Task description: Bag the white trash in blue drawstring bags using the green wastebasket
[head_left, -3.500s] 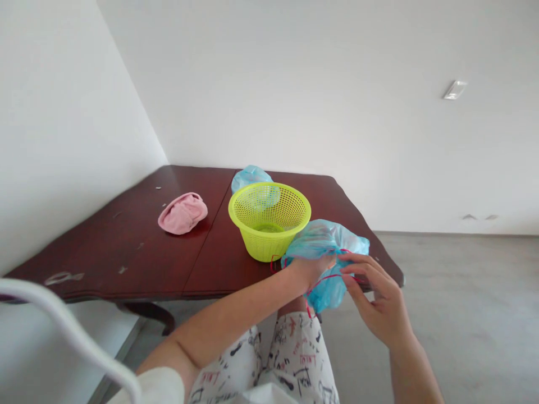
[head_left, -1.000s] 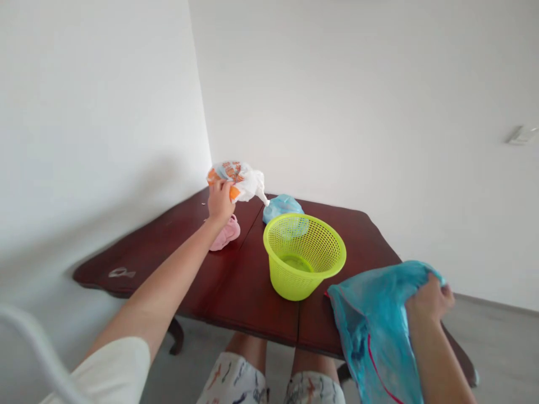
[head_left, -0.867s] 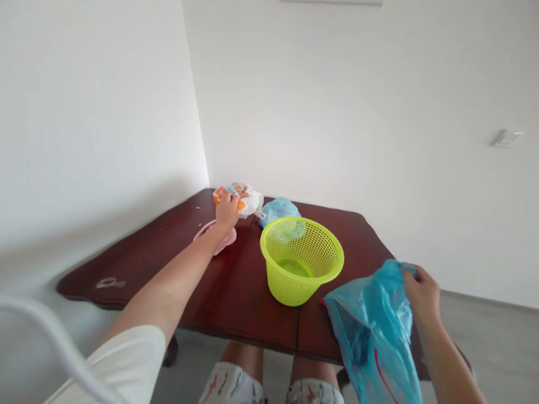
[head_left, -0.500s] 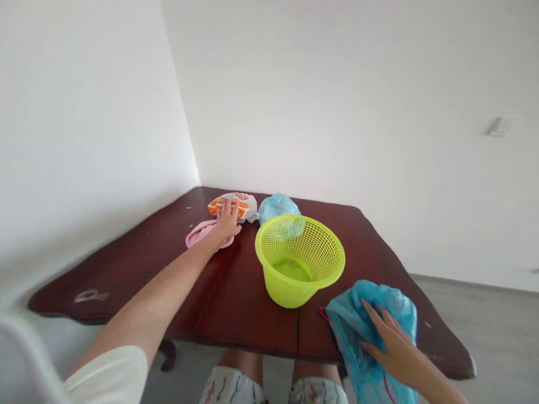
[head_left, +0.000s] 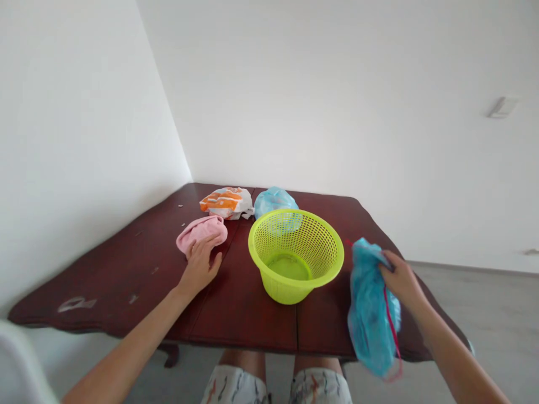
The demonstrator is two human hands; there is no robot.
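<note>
My left hand [head_left: 201, 265] reaches to the near edge of a folded pink cloth [head_left: 202, 230], fingers spread and touching it. At the right, my right hand [head_left: 398, 276] pinches the upper part of a blue plastic bag [head_left: 370, 314] with a red drawstring. The bag hangs down past the table's front edge and is slightly blurred. Between my hands stands a yellow-green perforated basket [head_left: 297, 255], upright, with nothing in it.
Behind the pink cloth lies an orange-and-white plastic bag [head_left: 227, 202]. A bundled light-blue plastic bag [head_left: 273, 201] sits behind the basket. All rest on a dark red wooden table [head_left: 248, 325] that stands near white walls [head_left: 295, 101].
My left hand has drawn back from the orange-and-white bag to the pink cloth. My right hand has closed on the blue bag and lifted it, so it now hangs.
</note>
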